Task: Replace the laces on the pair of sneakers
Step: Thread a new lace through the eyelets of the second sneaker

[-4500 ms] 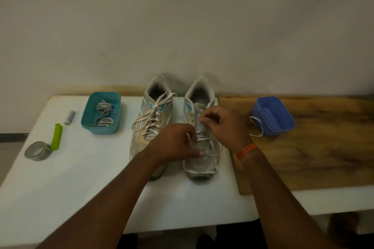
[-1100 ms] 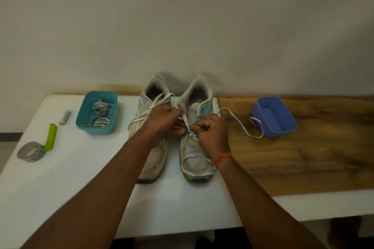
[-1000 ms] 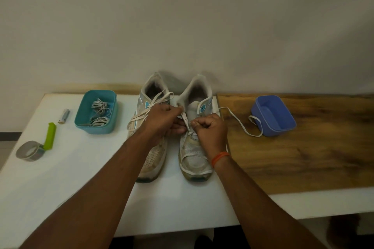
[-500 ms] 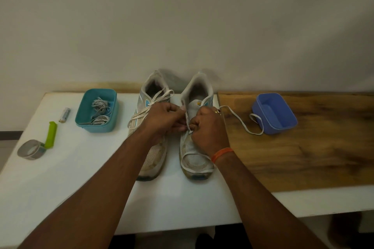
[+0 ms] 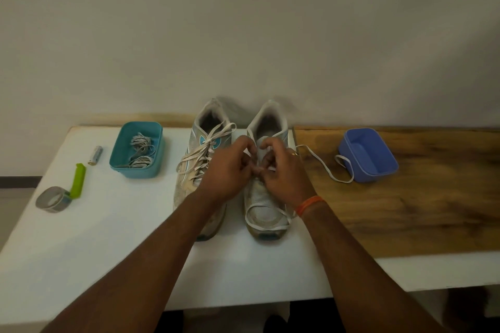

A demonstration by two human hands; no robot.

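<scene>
Pair of worn sneakers, toes toward the person, at the middle of the white surface (image 5: 81, 251): left sneaker (image 5: 201, 170) fully laced; right sneaker (image 5: 266, 205) under both hands, left hand (image 5: 227, 170) and right hand (image 5: 284, 178), fingers curled in a narrow grip, pinching the white lace (image 5: 322, 163) over the tongue, the eyelets hidden by the knuckles. The lace's free end trails right across the wooden board (image 5: 405, 211) to the blue tub (image 5: 368, 154). Left of the sneakers: teal tub (image 5: 136, 150) holding bundled laces (image 5: 139, 147), a battery (image 5: 95, 154), a green tool (image 5: 78, 180), a tape roll (image 5: 52, 199).

Bare forearms, orange wristband (image 5: 309, 203) on the right, gold ring (image 5: 295, 154) too.
</scene>
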